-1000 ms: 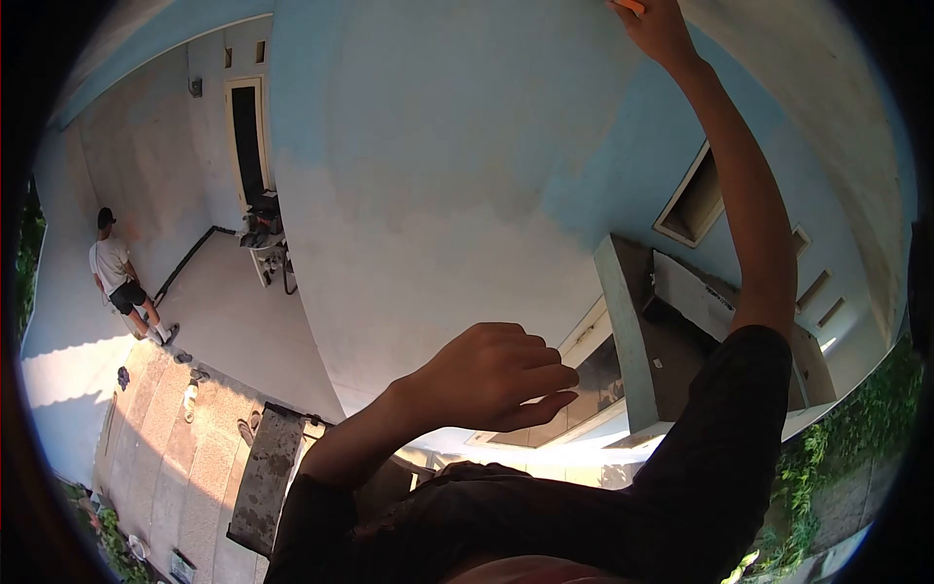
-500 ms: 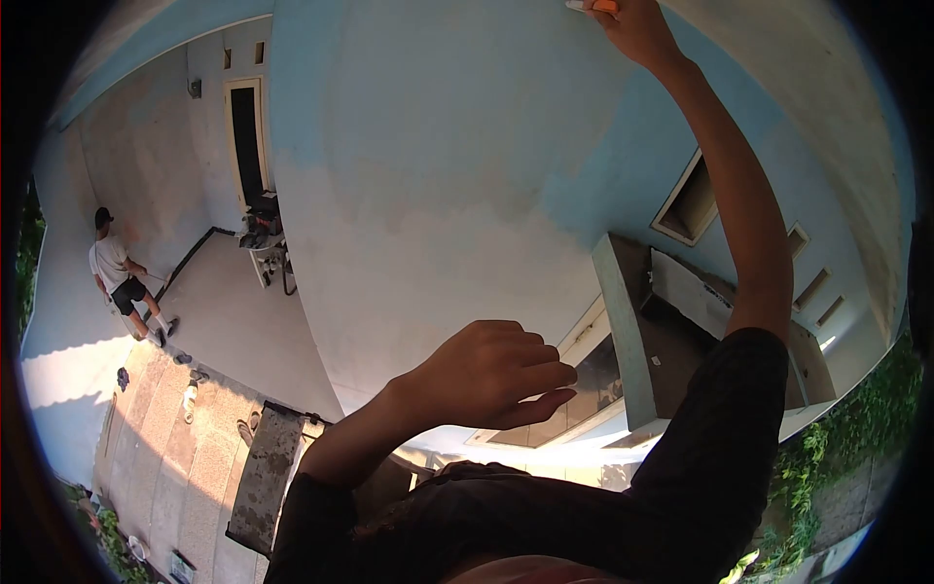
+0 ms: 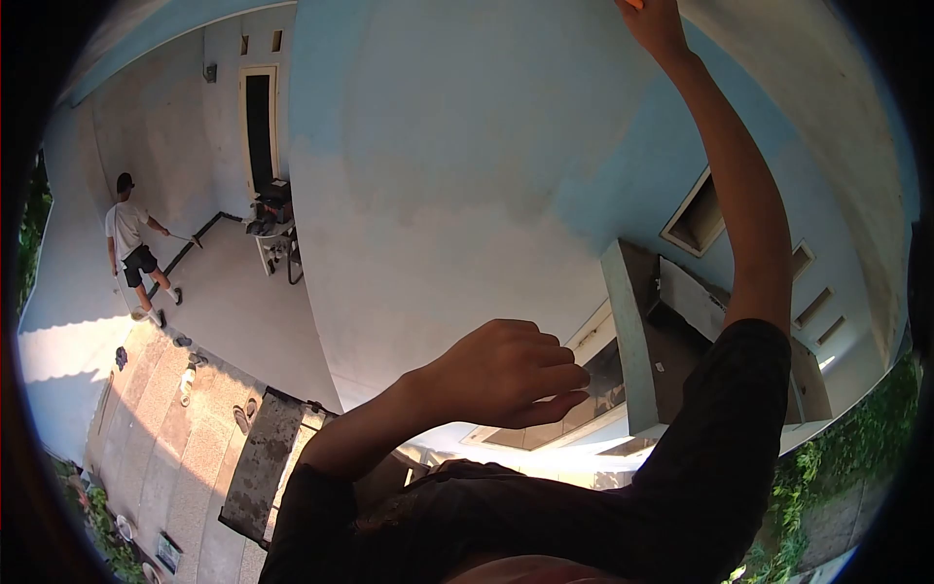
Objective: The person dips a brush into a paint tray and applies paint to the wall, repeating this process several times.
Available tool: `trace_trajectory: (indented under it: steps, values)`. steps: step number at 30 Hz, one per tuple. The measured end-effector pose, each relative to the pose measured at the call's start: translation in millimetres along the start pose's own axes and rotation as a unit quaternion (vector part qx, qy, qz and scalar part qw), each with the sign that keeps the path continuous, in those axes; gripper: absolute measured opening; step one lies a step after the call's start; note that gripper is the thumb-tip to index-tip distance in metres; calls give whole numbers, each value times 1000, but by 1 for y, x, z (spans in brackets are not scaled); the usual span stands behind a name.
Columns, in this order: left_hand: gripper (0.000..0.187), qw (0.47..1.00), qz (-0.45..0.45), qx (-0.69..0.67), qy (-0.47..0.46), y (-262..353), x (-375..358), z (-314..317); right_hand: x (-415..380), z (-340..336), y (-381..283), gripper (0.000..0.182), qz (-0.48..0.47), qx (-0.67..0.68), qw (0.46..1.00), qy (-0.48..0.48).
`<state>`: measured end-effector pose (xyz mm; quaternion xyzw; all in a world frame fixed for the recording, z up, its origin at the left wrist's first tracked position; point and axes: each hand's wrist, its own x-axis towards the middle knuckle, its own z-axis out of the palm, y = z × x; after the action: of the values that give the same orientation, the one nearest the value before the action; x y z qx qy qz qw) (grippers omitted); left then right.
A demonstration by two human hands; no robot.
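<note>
My left hand hangs in front of my chest, its fingers curled into a loose fist with nothing showing in them. High at the top edge, my right hand is raised against the blue and whitish wall, fingers closed round an orange-handled tool. Only a bit of the orange handle shows; the rest is cut off by the frame. The wall is blue along the top and right, with pale, patchy whitish areas lower down.
A person with a long pole stands by the far wall at left. Below me is a stained board-like surface. A concrete ledge with a box-like object juts out at right, below a window opening. Sandals lie on the paving.
My right hand has moved slightly right and up, taking the tool mostly out of view. The view has shifted a little. The person at left has swung the pole out toward the wall base.
</note>
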<state>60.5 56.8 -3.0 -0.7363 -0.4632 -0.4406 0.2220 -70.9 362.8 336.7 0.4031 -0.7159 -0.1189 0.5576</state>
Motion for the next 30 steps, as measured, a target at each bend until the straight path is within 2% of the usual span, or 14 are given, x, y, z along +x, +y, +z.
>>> trace_trajectory:
  steps: [2, 6, 8, 9, 11, 14, 15, 17, 21, 23, 24, 25, 26, 30]
  values:
    - [11, 1000, -1, 4, -6, 0, 0, -2, -18, -12, -1, 8, 50, -62, 997, -6]
    - [11, 1000, 11, -9, 15, -3, -1, 3, -51, -41, 8, 6, 75, -80, 994, 20]
    - [11, 1000, 12, -11, 20, -4, 0, 3, -60, -56, 5, 7, 92, -131, 987, -26]
    - [11, 1000, 10, -11, 12, -3, -1, 4, -62, -63, 4, 7, 92, -132, 987, -26]
    - [12, 1000, 10, -10, 3, -2, -1, 4, -56, -76, -7, 6, 185, -141, 965, -121]
    - [12, 1000, 19, -11, 1, -1, 0, 7, -26, -80, -34, 3, 215, -86, 969, -86]
    - [11, 1000, 18, -14, 5, 0, 0, 9, -23, -79, -33, 3, 217, -89, 968, -87]
    - [11, 1000, 18, -17, 9, 0, 1, 11, -15, -70, -19, 3, 113, -107, 988, -25]
    - [12, 1000, 16, -17, 2, 1, 1, 13, -24, -37, -8, 3, 109, -129, 986, 7]
    - [13, 1000, 13, -17, 4, 1, 0, 12, -30, -22, -28, 4, 60, -139, 981, -125]
    - [13, 1000, 12, -13, 2, 3, 0, 10, -32, -18, -44, 4, 62, -137, 981, -125]
    - [14, 1000, 14, -7, 2, 3, 0, 8, -25, -18, -70, 4, 176, -131, 945, -241]
    - [14, 1000, 14, -4, 5, 1, 1, 6, -20, -17, -82, 5, 284, -122, 884, -350]
    - [15, 1000, 22, -10, 10, 4, -1, 7, -24, -18, -40, 4, 275, -84, 895, -342]
